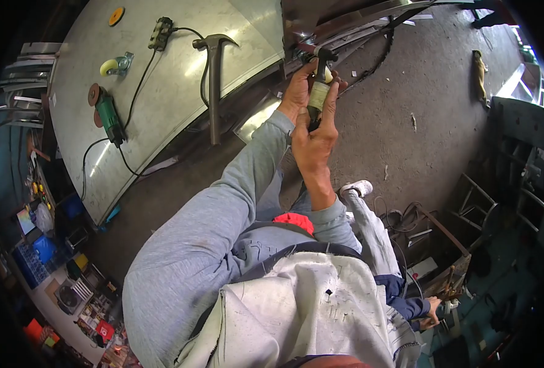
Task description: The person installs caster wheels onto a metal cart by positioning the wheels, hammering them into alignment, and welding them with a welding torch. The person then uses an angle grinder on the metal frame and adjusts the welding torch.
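In the head view, both my hands are raised at upper middle around a slim tool [318,95] with a black T-shaped head and a pale, label-like band on its body. Its exact kind is unclear. My right hand [315,144] is closed round the lower black end, thumb and finger pointing up along the body. My left hand [297,91] is closed round the tool higher up, just below the head. A cream rounded part shows behind the tool, partly covered by fingers. Nearby, a claw hammer [215,86] lies across the metal table's edge, its handle end sticking out.
The metal table [173,92] bears a green angle grinder [107,115], a caster [116,65], an orange disc [116,16] and a socket block [160,34] with cables. Metal lengths [358,23] lie beyond. A co-worker's hand [430,313] is at lower right; an animal [480,76] lies on the floor.
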`<state>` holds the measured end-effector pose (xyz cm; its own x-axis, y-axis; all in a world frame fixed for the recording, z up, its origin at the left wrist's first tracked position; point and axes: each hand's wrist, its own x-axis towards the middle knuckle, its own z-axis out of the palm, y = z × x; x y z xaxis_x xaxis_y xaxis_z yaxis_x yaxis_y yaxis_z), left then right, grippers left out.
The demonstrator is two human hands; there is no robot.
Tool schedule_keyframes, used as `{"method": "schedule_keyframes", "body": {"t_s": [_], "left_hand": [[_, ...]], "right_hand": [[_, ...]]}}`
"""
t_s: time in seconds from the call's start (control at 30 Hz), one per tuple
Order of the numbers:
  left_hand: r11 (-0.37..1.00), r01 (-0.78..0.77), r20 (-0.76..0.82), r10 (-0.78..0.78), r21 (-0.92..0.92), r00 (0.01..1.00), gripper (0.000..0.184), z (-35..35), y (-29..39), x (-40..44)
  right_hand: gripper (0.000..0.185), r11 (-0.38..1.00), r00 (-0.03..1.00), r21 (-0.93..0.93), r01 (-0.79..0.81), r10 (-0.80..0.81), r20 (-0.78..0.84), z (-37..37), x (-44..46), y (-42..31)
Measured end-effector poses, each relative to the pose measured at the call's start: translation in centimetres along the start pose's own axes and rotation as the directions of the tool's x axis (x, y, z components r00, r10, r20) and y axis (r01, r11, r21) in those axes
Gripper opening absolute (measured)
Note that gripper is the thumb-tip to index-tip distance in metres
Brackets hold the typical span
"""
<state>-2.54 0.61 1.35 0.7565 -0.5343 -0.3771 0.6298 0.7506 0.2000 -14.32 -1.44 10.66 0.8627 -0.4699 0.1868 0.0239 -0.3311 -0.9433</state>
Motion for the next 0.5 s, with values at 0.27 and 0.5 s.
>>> {"method": "schedule_keyframes", "body": {"t_s": [0.27, 0.5], "left_hand": [[1.000, 0.002, -0.008, -0.002, 0.019, 1.000, 0.033, 0.0, 0.1, -0.1], [1.000, 0.002, 0.016, -0.002, 0.004, 1.000, 0.031, -0.6, 0.5, 0.3]], "right_hand": [[0.083, 1.000, 1.000, -0.025, 0.009, -0.008, 0.011, 1.0, -1.1, 1.3], [0.081, 0.998, 0.999, 0.069, 0.011, -0.013, 0.029, 1.2, -0.7, 0.7]]}}
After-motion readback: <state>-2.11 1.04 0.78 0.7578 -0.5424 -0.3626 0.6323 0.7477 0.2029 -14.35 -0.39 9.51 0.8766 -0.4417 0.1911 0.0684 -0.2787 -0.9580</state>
